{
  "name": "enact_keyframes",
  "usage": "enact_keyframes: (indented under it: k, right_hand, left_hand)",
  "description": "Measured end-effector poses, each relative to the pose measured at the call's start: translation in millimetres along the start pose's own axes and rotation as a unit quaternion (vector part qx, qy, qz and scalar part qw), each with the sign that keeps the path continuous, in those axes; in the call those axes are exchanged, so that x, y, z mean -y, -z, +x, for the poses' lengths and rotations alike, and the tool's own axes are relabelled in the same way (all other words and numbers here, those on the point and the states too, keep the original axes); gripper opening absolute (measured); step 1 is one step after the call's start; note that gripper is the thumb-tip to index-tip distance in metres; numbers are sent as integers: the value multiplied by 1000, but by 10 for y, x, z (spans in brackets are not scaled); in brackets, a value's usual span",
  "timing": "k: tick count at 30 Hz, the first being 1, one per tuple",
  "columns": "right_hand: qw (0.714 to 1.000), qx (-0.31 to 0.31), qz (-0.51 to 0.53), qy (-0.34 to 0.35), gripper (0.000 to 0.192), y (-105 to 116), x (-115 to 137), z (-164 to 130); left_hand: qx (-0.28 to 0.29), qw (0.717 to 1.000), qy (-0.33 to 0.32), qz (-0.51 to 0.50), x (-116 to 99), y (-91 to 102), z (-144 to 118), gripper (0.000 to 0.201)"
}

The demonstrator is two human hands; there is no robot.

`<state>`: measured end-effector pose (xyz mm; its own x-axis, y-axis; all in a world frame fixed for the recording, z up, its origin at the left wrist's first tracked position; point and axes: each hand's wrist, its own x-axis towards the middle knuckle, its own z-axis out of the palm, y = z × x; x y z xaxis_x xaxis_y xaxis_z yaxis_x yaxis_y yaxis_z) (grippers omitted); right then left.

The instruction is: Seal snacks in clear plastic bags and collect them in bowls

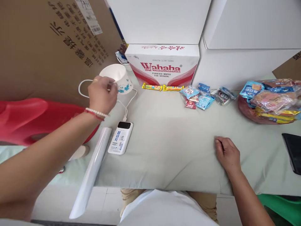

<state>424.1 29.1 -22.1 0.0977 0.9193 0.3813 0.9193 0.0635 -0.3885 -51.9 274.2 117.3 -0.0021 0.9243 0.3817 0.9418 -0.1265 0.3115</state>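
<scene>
Fingers of the left hand [102, 95] pinch the paper cup's [117, 78] rim, best kept level; right hand [227, 153] rests loosely curled, empty, on the table [169, 138].

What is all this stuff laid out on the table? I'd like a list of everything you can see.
Paper cup: one, white with blue print, far left, tilted, held.
Power bank: one, white, left of centre, white cable plugged in.
Rolled clear sheet: one, over the left table edge.
Wahaha water carton: one, white and red, at the back.
Snack sticks: two, yellow, before the carton.
Small snack packets: several, mostly blue, centre right.
Red plate: one, far right, heaped with snacks.
Red plastic item: one, far left.
Table: pale grey-green cloth.
Left hand: grips the cup.
Right hand: flat on the cloth.
</scene>
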Motion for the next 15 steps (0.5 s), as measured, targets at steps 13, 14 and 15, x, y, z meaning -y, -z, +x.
enact_keyframes:
  k: [13,14,15]
  right_hand:
    - [939,143,197,242,22,696,1312,467]
    - [926,214,163,265,24,660,1466,523]
    - [914,286,108,266,25,598,1600,578]
  left_hand:
    - [173,924,-241,-240,-1386,22,-2733,29]
    - [184,920,-251,-237,-1414,-29,-2774,30]
    - [191,918,-259,-233,-1431,-73,-2799,30]
